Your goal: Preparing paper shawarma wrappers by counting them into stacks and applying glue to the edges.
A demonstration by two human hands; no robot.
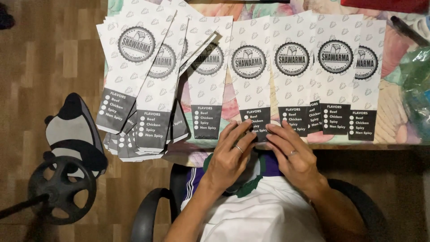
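Observation:
Several long white paper bags with a round black emblem and a dark grey lower band lie side by side on a table [394, 139] with a colourful cloth. My left hand [230, 152] and my right hand [293, 150] both pinch the bottom edge of the middle bag [249, 78], fingertips on its dark band. Each hand wears a ring. To the left lies a fanned, overlapping stack of the same bags [143, 80], hanging over the table edge. More bags [333, 67] lie in a row to the right.
A black chair armrest [150, 213] curves below my left arm. On the wooden floor at the left stand a black and grey panda-shaped object [74, 130] and a black wheel-like base [60, 188]. Clear plastic [416, 85] sits at the table's right edge.

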